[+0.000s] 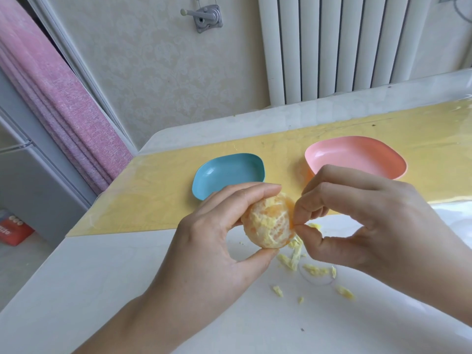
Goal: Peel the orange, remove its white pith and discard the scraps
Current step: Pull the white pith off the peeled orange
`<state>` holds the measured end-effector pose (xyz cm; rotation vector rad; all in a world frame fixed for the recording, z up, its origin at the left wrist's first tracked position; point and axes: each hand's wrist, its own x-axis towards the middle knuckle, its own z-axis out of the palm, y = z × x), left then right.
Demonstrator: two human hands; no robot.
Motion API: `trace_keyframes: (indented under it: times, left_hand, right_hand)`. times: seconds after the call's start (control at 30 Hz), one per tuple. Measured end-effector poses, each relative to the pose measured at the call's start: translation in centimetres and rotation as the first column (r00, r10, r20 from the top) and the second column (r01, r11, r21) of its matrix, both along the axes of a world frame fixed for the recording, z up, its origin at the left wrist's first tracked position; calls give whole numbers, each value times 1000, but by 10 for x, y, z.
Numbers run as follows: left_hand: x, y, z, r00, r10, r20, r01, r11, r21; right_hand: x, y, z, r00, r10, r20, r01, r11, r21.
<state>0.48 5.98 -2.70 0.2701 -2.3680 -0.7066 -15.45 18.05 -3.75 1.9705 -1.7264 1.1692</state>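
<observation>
Above table (122, 290): left hand (217, 241) grips orange (268, 226) lengthwise, seemingly; right hand (370, 213) pinches pith (293, 224).

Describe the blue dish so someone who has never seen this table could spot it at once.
A yellow mat runs across the far side of the white table, with two shallow dishes on it. The blue dish is the left one, just beyond the left hand gripping the peeled orange; its neighbour to the right is the pink dish.

The left grip (217, 241) and right grip (370, 221) are bare, each with 5 slim fingers; the left forearm (143, 320) and right forearm (449, 290) are bare too.
</observation>
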Motion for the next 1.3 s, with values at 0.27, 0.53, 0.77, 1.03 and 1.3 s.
trace_keyframes:
  times: [0.27,0.53,0.77,1.03,1.3]
  left_hand:
    - [1,2,2,999,-49,11,45,973,227]
    - [1,1,5,995,-90,43,66,915,399]
    - [1,-4,5,986,-162,40,111,816,567]
    - [1,-7,7,980,-195,42,112,711,694]
    - [1,-6,8,987,-157,38,86,711,698]
  right_hand:
    - [-1,0,0,1000,8,-16,-8,1000,2]
    - [-2,2,2,999,39,17,-39,999,8]
    - [-1,2,2,998,54,44,-54,999,-1]
    - [-2,3,6,990,75,123,-64,994,-86]
    - [0,2,4,969,92,227,-79,995,-65]
